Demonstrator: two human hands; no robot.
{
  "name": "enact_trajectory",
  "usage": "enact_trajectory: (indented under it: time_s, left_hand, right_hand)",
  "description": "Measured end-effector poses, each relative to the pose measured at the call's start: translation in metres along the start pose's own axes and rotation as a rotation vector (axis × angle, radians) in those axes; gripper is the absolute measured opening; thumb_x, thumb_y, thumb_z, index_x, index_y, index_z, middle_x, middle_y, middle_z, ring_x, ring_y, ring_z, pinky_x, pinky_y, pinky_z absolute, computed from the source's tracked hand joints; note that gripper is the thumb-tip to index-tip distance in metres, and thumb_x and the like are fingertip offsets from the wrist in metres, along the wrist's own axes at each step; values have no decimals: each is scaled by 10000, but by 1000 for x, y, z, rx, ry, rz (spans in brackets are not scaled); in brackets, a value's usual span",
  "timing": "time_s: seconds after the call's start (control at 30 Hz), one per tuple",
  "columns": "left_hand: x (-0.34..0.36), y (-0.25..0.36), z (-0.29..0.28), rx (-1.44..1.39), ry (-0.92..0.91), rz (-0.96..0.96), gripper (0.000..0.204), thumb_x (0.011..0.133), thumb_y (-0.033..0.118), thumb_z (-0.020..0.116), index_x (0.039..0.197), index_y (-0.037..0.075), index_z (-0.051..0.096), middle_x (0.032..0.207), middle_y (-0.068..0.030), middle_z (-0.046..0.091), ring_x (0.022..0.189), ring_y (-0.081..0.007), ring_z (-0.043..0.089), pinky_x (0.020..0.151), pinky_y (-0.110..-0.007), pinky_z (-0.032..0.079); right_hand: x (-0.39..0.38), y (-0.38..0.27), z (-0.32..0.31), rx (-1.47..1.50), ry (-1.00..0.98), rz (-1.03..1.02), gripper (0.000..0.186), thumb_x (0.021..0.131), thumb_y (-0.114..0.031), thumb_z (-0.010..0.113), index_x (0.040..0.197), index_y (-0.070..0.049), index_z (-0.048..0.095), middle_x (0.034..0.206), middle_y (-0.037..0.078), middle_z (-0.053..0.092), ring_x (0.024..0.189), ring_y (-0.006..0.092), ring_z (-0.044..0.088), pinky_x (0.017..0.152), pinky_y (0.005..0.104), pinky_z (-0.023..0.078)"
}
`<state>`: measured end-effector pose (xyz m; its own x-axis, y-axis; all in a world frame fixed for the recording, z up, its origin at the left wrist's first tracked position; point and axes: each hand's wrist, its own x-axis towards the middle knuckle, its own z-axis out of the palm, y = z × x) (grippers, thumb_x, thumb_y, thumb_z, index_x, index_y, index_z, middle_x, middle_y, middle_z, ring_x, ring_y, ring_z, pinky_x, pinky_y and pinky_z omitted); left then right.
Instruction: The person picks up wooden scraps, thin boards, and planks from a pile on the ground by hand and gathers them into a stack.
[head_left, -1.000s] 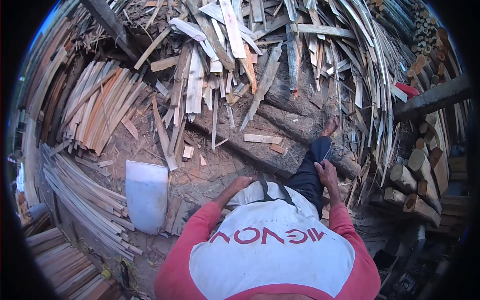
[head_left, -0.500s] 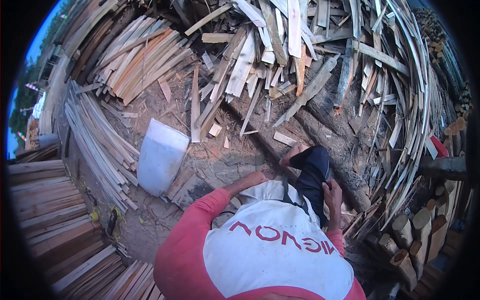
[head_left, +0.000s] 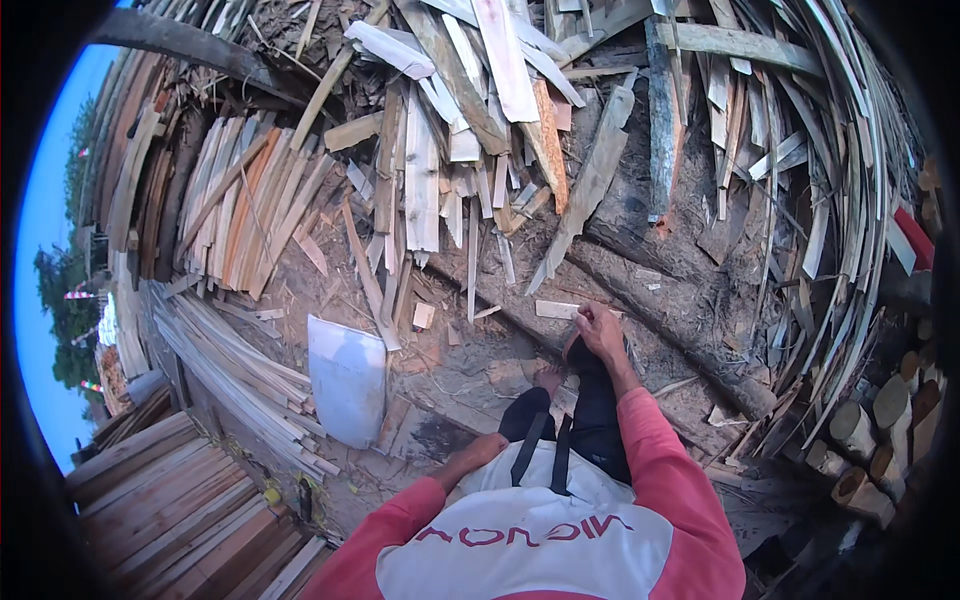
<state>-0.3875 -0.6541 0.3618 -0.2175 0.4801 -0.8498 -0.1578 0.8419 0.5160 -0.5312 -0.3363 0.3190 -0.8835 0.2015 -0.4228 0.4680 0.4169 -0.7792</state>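
Observation:
My right hand (head_left: 600, 332) is above my right knee, its fingers curled together. Whatever they may hold is hidden. Just behind it lies a small pale wood offcut (head_left: 556, 310) on the dirt, partly covered by the hand in this view. My left hand (head_left: 486, 450) rests low by my waist, on the light cloth over my lap, and its fingers are mostly hidden. Dark trousers (head_left: 598, 420) cover my legs, and one bare foot (head_left: 549, 378) shows on the ground.
A whitish sack-like container (head_left: 347, 385) stands to the left. Loose slabs and strips (head_left: 420, 180) pile up ahead, with stacked planks (head_left: 170, 500) at lower left. Half-buried logs (head_left: 680, 340) cross the ground; cut logs (head_left: 852, 430) lie at right.
My right hand has moved from beside my thigh forward to above the knee. My left hand has drawn back toward my waist. The view has shifted, and my legs have changed position.

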Motion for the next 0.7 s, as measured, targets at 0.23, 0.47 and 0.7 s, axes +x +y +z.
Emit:
enact_trajectory:
  time_s: [0.23, 0.47, 0.7]
  left_hand:
    - [-54, 21, -31, -866, 158, -477, 362, 923, 365, 503, 720, 66, 525, 586, -5, 511, 472, -77, 478, 470, -244, 444]
    - [-63, -103, -43, -1089, 554, -690, 214, 869, 253, 606, 836, 54, 534, 683, -28, 555, 540, -92, 516, 504, -241, 463]
    - [33, -350, -68, -468, 716, -653, 365, 765, 323, 675, 906, -5, 599, 846, -140, 637, 806, -234, 611, 742, -350, 474]
  right_hand:
    - [146, 69, 37, 76, 57, 226, 289, 765, -246, 625, 940, -15, 626, 805, 119, 641, 739, 224, 610, 686, 347, 478]
    - [198, 97, 83, -2, 82, 313, 481, 744, -330, 674, 1053, 23, 570, 879, 153, 638, 855, 280, 610, 788, 364, 464]
    - [229, 132, 146, 193, 377, 342, 670, 782, -325, 711, 1188, 109, 400, 1025, 187, 593, 878, 215, 596, 737, 294, 472]
